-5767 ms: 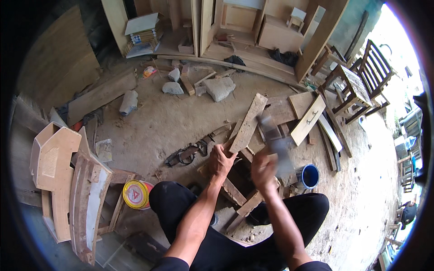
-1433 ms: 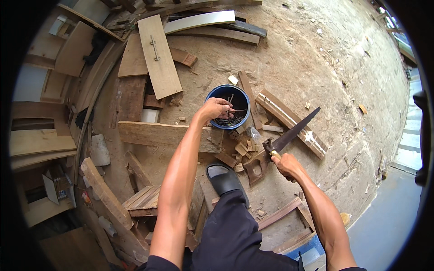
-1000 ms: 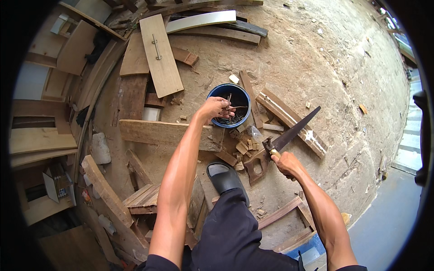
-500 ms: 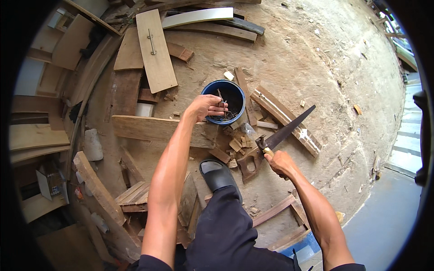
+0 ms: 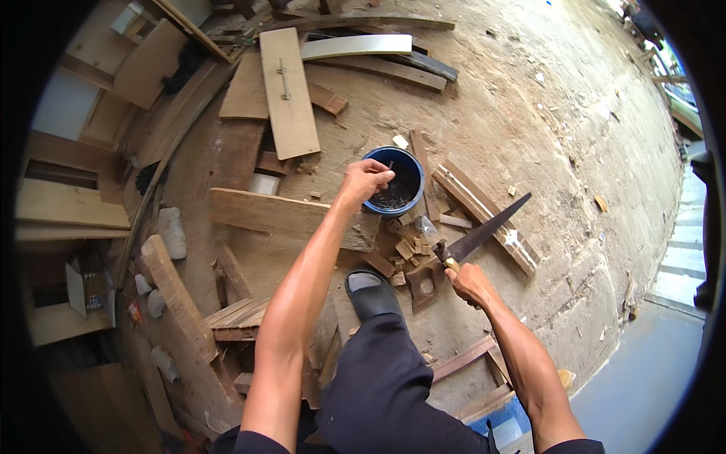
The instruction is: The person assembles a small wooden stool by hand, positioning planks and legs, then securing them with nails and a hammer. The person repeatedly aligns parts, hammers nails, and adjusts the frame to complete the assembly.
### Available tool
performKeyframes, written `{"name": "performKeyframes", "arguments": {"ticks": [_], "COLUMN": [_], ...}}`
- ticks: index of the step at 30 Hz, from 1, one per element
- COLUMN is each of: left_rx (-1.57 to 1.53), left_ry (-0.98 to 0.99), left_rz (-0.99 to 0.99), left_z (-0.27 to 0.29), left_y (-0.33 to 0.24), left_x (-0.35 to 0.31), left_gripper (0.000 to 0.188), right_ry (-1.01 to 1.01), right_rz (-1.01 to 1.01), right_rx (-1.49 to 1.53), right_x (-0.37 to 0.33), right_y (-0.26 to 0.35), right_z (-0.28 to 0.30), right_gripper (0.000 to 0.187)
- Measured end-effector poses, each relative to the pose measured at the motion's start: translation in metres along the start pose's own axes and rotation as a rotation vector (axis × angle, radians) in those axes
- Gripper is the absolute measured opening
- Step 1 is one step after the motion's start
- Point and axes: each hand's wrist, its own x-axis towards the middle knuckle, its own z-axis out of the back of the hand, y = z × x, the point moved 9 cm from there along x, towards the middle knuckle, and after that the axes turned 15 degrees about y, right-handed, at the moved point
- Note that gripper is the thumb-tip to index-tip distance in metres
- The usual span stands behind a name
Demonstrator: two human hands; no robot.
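Note:
A round blue bucket (image 5: 421,198) stands on the ground ahead, with thin dark nails (image 5: 393,198) in its bottom. My left hand (image 5: 366,181) reaches over its left rim, thumb and fingertips pinched around what looks like a nail (image 5: 391,165); the curled fingers hide most of it. Lower right, my right hand (image 5: 470,284) is wrapped round the handle of a hammer (image 5: 441,250), its dark head pointing away from me. Beneath the hammer lies a handsaw (image 5: 488,231) with a brown handle, its blade crossing a wooden beam (image 5: 484,214) marked with white.
Small wood offcuts (image 5: 408,248) and a clear plastic bag (image 5: 426,225) lie between bucket and saw. A thick plank (image 5: 272,216) runs left of the bucket. My sandalled foot (image 5: 370,293) stands close by. Farther off lies a board with a metal handle (image 5: 290,94); more timber lines the left side.
My left hand has lifted slightly and its fingers have drawn together over the bucket; fewer thin pieces show in it. The whole view has shifted a little. My right hand keeps the hammer.

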Motion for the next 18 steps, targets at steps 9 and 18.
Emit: {"name": "performKeyframes", "arguments": {"ticks": [9,18], "left_rx": [-0.269,-0.452], "left_ry": [-0.027,-0.864], "left_rz": [-0.334,-0.393], "left_z": [0.008,0.098], "left_y": [-0.022,0.069], "left_x": [-0.235,-0.550], "left_gripper": [0.024,0.014], "right_ry": [-0.067,-0.122], "right_rz": [0.022,0.372], "right_rx": [0.058,-0.439], "right_x": [0.037,0.021], "right_y": [-0.043,0.007], "right_z": [-0.022,0.001], "right_gripper": [0.057,0.053]}}
